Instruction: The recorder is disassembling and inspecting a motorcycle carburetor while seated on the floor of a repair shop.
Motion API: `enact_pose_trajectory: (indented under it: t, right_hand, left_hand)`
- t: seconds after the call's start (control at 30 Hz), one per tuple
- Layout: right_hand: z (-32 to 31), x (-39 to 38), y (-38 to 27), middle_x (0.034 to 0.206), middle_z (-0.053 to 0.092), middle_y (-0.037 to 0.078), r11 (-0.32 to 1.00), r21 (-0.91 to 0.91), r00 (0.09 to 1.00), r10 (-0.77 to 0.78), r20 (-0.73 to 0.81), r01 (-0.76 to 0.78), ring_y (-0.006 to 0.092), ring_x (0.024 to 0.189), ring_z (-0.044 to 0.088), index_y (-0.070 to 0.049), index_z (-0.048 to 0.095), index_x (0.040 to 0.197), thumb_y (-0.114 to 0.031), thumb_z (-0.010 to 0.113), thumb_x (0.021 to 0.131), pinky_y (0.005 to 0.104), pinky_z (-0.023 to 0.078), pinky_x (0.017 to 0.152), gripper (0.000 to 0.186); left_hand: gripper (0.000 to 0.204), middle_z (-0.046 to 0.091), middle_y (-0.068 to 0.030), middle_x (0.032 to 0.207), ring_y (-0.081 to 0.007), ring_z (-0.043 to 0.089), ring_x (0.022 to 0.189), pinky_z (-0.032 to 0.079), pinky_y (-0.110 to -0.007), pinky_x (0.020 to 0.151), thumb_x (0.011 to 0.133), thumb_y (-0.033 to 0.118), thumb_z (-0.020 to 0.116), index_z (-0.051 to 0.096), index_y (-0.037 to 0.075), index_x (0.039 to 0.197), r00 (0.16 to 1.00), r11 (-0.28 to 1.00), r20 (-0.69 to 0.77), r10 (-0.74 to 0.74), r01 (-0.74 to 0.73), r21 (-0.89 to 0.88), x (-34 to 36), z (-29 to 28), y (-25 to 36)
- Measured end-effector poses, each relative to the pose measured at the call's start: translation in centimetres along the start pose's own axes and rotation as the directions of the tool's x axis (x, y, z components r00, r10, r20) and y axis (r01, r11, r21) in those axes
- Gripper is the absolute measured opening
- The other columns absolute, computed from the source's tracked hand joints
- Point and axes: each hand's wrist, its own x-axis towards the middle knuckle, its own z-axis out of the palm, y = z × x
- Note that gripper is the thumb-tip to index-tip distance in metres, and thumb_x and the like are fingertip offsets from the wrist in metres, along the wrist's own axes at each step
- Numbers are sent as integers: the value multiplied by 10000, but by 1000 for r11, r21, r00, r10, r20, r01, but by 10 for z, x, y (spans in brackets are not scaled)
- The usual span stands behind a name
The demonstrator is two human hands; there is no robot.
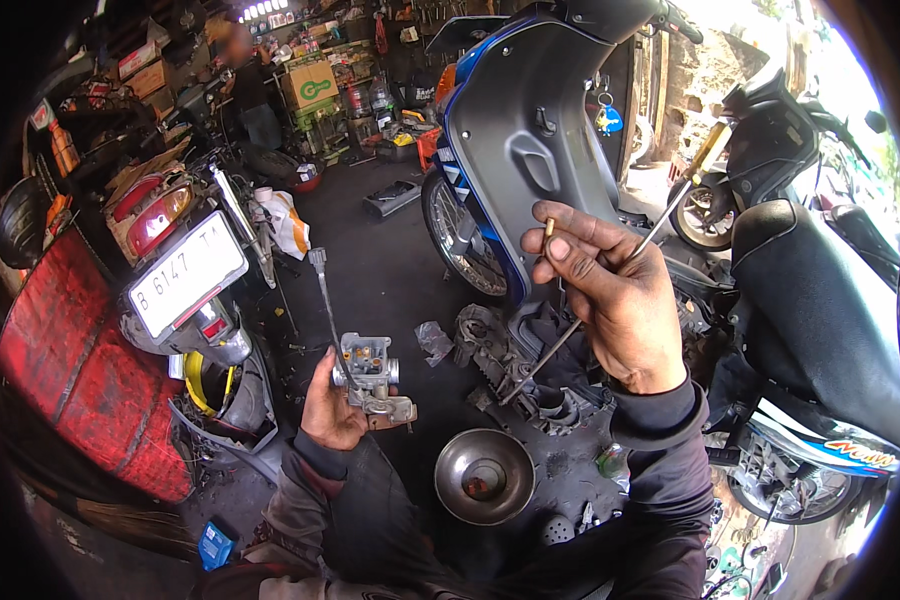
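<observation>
My left hand (332,408) is closed around a grey metal carburetor (375,370), its open underside facing up with small brass parts showing inside. A dark cable with a grey connector (317,258) rises from beside it. Higher up and to the right, my right hand (620,290) pinches a small brass carburetor jet (549,228) between thumb and fingers. The same hand also holds a long screwdriver (660,222), its yellowish handle pointing up right and its shaft running down left. Below, between my forearms, is a round metal bowl (448,452) with small reddish-brown things in it.
A blue motorcycle with a dark leg shield (515,120) stands ahead. Dirty engine parts (490,350) lie beneath it. Another motorcycle's black seat (820,300) is at right. At left are a tail section with a white plate (188,275) and a red panel (80,350). A person (255,100) stands far back.
</observation>
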Motion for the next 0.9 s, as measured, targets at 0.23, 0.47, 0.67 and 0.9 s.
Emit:
enact_pose_trajectory:
  t: [0.23,0.47,0.67,0.9]
  right_hand:
    - [2,-1,-1,988,718,131,1000,3,998,-19,60,19,127,805,706,88,590,1249,-64,686,916,142,371,453,379]
    - [2,-3,-2,984,719,121,999,27,997,-20,73,18,131,849,712,75,620,1202,-57,702,903,137,375,466,337]
    - [0,-2,0,1035,712,123,999,-29,995,-29,99,32,143,917,708,64,656,1131,-24,703,893,148,461,559,258]
    - [4,-6,2,1023,715,123,997,74,989,-45,140,35,168,998,692,72,651,1130,22,685,891,239,544,883,246]
  left_hand:
    - [654,688,-79,1109,-310,674,983,505,-650,860,940,665,417,595,148,1298,1000,1000,-2,-1,1,1,-1,0,-1]
    - [638,688,-85,1106,-313,678,972,508,-650,858,944,656,417,599,150,1289,1000,1000,12,-12,12,-14,1,0,-1]
    - [631,686,-84,1113,-310,673,981,509,-648,857,950,646,414,595,151,1298,1000,1000,20,10,-10,7,2,-2,1]
    - [622,690,-118,1123,-361,684,960,558,-600,767,979,610,349,595,129,1286,1000,998,-26,4,-5,-63,-2,4,-1]
